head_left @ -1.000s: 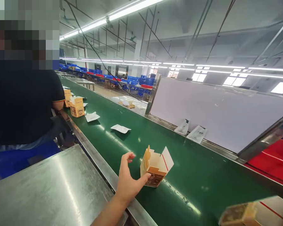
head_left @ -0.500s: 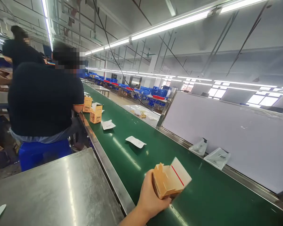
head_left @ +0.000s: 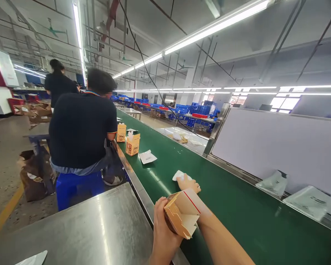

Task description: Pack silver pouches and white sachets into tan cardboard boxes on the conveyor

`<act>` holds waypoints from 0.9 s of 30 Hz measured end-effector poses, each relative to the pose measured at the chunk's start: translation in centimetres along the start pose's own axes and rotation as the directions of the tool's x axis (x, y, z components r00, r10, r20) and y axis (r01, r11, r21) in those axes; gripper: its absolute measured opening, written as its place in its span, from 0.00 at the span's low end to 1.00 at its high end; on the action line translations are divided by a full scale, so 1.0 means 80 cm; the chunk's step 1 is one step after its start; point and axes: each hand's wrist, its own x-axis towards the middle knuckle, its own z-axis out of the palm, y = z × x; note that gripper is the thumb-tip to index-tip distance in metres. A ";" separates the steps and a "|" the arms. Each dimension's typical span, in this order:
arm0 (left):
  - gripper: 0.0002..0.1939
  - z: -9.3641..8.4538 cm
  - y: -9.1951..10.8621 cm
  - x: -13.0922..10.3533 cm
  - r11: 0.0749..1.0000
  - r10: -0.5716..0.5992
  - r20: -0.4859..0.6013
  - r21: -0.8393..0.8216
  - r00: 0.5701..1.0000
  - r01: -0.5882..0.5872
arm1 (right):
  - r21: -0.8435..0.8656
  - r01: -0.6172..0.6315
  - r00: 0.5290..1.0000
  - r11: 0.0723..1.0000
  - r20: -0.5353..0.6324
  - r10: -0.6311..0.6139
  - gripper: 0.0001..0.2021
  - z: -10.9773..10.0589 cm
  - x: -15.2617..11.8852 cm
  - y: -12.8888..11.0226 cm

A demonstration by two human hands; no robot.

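Over the near edge of a green conveyor belt (head_left: 237, 206), the person's left hand (head_left: 162, 232) grips a small tan carton (head_left: 182, 215) with its white flaps open, fingers wrapped around its left side. Just beyond the carton, the right hand (head_left: 190, 183) reaches out along the belt and rests, fingers bent, on a white sachet (head_left: 178, 175) lying flat there. To the left sits a steel worktable (head_left: 85, 224). Farther up the belt stand two more open cartons (head_left: 132, 144) and another white sachet (head_left: 147, 157), beside a seated co-worker (head_left: 81, 132) in a dark shirt.
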 end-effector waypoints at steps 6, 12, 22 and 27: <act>0.40 -0.008 0.003 0.007 0.997 0.075 0.041 -0.033 0.996 -0.074 | 0.225 0.030 0.996 0.974 -0.093 -0.009 0.18 -0.014 -0.008 0.034; 0.40 -0.009 0.012 0.005 0.994 -0.095 0.133 -0.040 0.987 0.101 | 0.464 0.317 0.891 0.827 -0.443 -0.093 0.19 -0.147 -0.085 0.080; 0.36 0.002 0.021 -0.004 0.997 0.057 0.130 0.038 0.990 -0.062 | -0.418 0.892 0.057 0.174 -0.276 -0.959 0.13 -0.189 -0.237 0.098; 0.31 0.002 0.028 -0.010 0.932 0.341 0.260 0.033 0.903 -0.361 | -0.235 0.950 0.207 0.208 -0.026 -0.978 0.10 -0.159 -0.227 0.099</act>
